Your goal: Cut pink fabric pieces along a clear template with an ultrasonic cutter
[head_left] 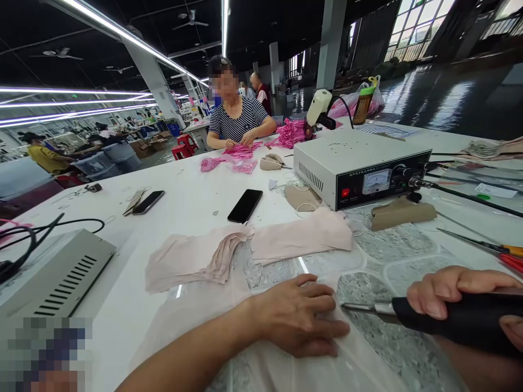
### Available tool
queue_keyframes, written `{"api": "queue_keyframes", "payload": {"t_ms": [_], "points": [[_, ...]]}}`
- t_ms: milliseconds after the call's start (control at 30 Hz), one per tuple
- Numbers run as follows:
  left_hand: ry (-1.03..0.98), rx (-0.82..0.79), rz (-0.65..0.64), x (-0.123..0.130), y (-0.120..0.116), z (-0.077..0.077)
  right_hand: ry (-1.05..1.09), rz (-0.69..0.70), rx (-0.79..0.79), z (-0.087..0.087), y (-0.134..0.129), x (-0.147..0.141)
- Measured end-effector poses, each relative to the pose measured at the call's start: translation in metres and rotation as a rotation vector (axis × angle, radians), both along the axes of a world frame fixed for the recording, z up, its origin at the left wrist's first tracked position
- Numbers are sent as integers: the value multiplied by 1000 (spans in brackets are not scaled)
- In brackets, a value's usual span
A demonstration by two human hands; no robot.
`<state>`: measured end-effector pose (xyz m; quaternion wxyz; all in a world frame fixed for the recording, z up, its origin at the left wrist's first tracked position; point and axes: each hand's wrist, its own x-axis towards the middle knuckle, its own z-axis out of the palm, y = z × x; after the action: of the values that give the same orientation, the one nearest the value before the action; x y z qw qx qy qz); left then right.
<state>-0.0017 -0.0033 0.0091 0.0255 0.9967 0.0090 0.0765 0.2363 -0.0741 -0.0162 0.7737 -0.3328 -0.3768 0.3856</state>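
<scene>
R hand is clenched around black-handled tool; its long axis points left, w/ tip at edge of sheer fabric, near L hand, lying open, palm down, on this fabric.

White work table, bearing a control box with a black front panel. Two stacks of pale pink fabric lie side by side nearer the viewer; a black phone lies beyond them, and a second phone farther left.
</scene>
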Motion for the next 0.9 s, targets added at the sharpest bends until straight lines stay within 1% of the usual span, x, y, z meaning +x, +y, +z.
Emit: {"api": "queue_keyframes", "payload": {"t_ms": [100, 200, 300, 600, 800, 900], "points": [[0, -5, -1, 0, 0, -1, -34, 21, -4, 2, 0, -2], [4, -5, -6, -1, 1, -2, -80, 57, 29, 3, 0, -3], [0, -4, -7, -1, 1, -3, -98, 59, 52, 3, 0, -2], [-18, 0, -13, -1, 1, -4, -119, 20, 17, 1, -1, -1], [-7, 4, -10, -1, 2, -4, -134, 65, 30, -4, -1, 3], [-7, 6, -12, -1, 2, -5, -106, 67, -6, -5, -1, 4]]}}
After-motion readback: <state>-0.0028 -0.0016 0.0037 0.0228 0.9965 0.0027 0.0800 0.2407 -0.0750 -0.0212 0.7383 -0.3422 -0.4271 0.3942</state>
